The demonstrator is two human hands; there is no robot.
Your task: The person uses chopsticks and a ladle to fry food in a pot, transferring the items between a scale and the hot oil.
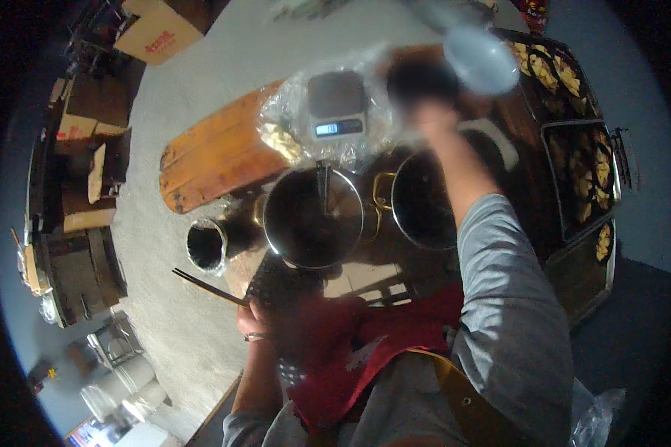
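My left hand (253,319) is closed around a pair of chopsticks (209,286), their tips pointing up and left. Reaching far forward, my right hand (433,116) is blurred at the near side of a dark round bowl-like thing (422,81); its fingers are too smeared to show whether they grip it. A pale bowl (481,60), also blurred, lies just beyond to the right. Left of that hand, a digital kitchen scale (336,103) with a lit display rests on clear plastic film. Nearer me are a large dark pot (313,234) and another pot (422,207), partly covered by my right forearm.
Pale yellow food pieces (279,142) lie by a wooden board (218,151). A small dark-filled container (206,245) stands left of the pots. Trays of pale food (559,125) line the right. Cardboard boxes (159,36) and a dark cabinet (81,274) are at left.
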